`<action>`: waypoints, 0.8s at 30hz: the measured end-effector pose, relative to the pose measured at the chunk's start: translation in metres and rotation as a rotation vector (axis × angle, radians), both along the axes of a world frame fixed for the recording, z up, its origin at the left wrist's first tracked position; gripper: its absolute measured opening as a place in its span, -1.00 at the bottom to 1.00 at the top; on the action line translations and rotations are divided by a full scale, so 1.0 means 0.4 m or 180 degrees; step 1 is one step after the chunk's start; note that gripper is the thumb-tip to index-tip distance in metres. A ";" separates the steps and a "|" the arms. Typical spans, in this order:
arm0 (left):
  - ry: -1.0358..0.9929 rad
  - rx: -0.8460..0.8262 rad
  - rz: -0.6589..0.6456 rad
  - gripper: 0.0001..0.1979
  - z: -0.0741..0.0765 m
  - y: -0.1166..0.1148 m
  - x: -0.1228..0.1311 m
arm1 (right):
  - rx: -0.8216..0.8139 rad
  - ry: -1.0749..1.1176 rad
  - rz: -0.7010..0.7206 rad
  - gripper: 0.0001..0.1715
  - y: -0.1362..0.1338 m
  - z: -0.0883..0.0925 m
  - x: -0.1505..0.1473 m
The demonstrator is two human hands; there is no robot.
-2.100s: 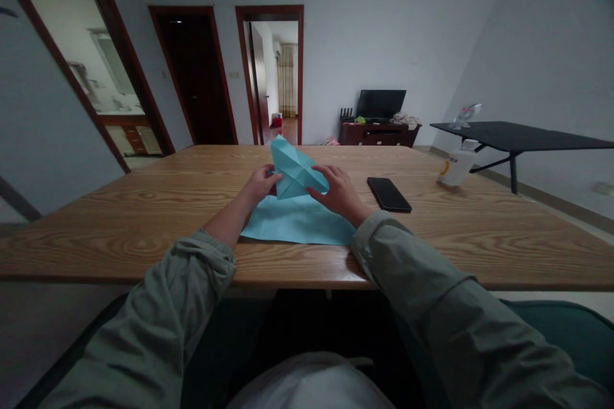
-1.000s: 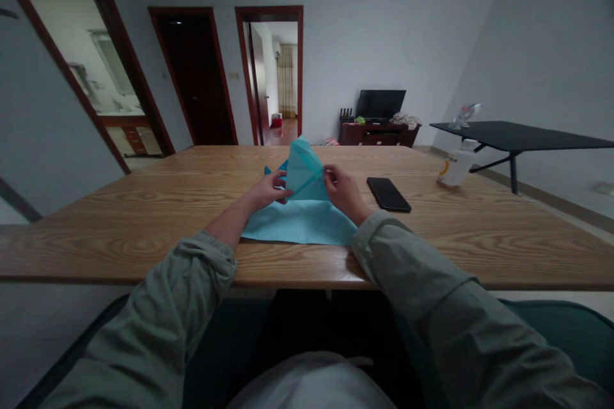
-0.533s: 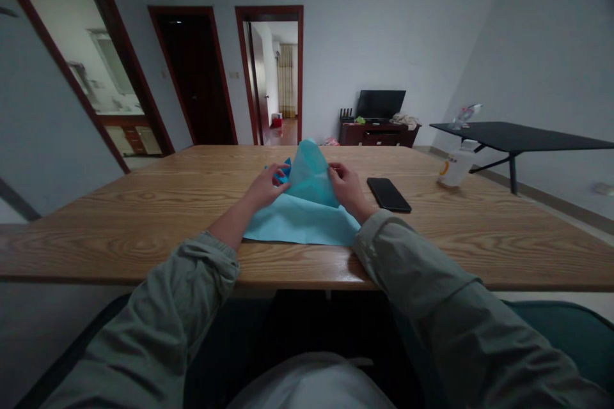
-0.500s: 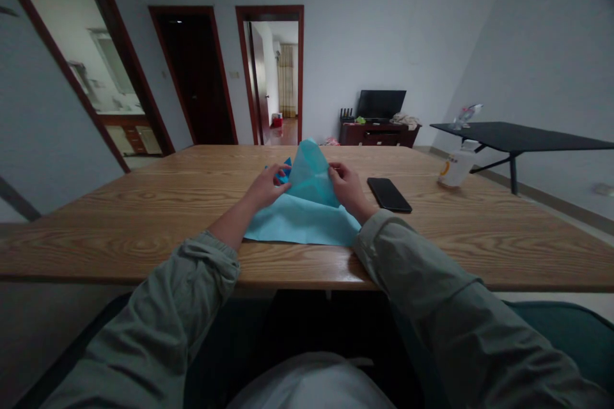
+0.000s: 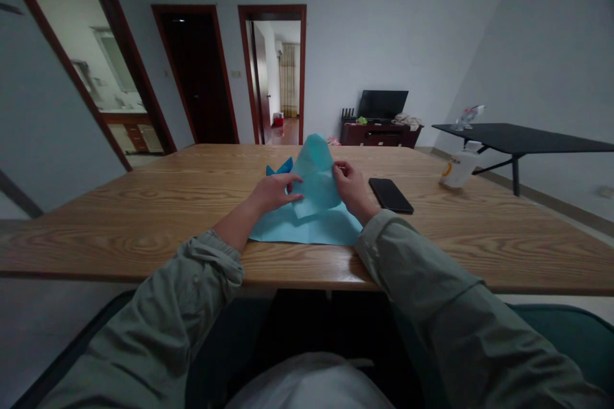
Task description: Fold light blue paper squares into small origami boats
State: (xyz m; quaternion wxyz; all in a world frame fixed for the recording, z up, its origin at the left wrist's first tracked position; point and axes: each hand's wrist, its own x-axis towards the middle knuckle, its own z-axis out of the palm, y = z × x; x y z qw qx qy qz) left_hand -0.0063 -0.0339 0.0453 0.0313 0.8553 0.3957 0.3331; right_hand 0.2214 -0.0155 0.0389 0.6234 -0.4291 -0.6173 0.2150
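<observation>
A light blue sheet of paper [image 5: 314,204] lies near the front edge of the wooden table [image 5: 144,204], with its far part lifted and curled towards me. My left hand [image 5: 274,192] pinches the raised flap at its left side. My right hand [image 5: 351,187] pinches the flap's right edge, fingers closed on the paper. A small darker blue folded paper piece [image 5: 279,168] sits on the table just behind my left hand.
A black phone [image 5: 390,195] lies flat to the right of my right hand. A white bottle [image 5: 459,165] stands further right near the table's edge. A black side table [image 5: 527,138] stands beyond it. Doorways and a TV stand are at the back wall.
The folded paper shape has been opened out. The raised flap now bends over towards me, and both hands have shifted slightly nearer with it.
</observation>
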 end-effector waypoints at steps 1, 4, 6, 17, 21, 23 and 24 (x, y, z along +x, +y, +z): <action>0.0079 0.0075 0.0002 -0.66 -0.001 -0.001 0.003 | -0.0011 0.0053 0.0014 -0.65 -0.001 0.001 -0.002; 0.0104 0.0169 -0.0096 -0.70 0.000 -0.008 0.019 | 0.0115 0.0075 0.0201 -0.66 -0.015 0.008 -0.021; -0.0115 0.0096 -0.0159 -0.65 0.003 -0.015 0.032 | 0.0228 -0.0007 0.0438 -0.69 -0.031 0.015 -0.041; -0.1465 -0.0372 -0.0454 -0.32 -0.017 -0.001 0.044 | -0.0114 0.0287 0.2024 -0.53 -0.103 0.027 -0.096; -0.1324 -0.0259 -0.0211 -0.56 -0.019 0.013 0.031 | 0.0016 -0.0080 0.1861 -0.52 -0.102 0.029 -0.089; -0.1397 -0.0188 -0.0081 -0.64 -0.015 0.020 0.021 | 0.0132 -0.0405 0.1555 -0.57 -0.095 0.030 -0.077; -0.1475 -0.0134 -0.0026 -0.65 -0.013 0.023 0.015 | 0.0178 -0.0586 0.1346 -0.61 -0.090 0.030 -0.068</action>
